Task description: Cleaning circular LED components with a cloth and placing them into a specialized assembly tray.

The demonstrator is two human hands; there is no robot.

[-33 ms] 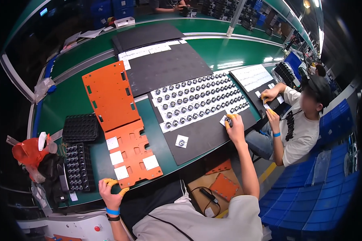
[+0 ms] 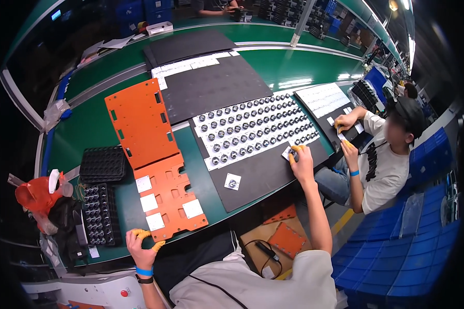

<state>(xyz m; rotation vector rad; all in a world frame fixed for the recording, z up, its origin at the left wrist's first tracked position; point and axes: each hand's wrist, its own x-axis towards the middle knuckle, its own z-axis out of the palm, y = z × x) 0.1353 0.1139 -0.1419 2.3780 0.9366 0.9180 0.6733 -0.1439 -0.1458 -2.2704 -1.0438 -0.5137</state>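
Note:
My right hand (image 2: 301, 160), yellow covers on its fingertips, pinches a small white square plate with a dark round lens (image 2: 287, 153) over the black foam board (image 2: 258, 180). Beyond it stand rows of similar lens plates (image 2: 252, 135) on the board; one single lens plate (image 2: 232, 181) lies apart on the left. At the table's front edge my left hand (image 2: 143, 250) has its yellow-covered thumb and fingers apart, holding nothing. Its thumb is beside the near corner of the orange hinged fixture (image 2: 172, 191). The fixture lies unfolded, with several white square plates (image 2: 149, 202) on its near half.
Left are a black tray of lenses (image 2: 101, 213), stacked black trays (image 2: 104, 164) and a red bag (image 2: 36, 195). Dark boards (image 2: 206, 82) lie at the back. A co-worker (image 2: 386, 154) handles a small white piece on the right. Blue bins (image 2: 397, 252) stand lower right.

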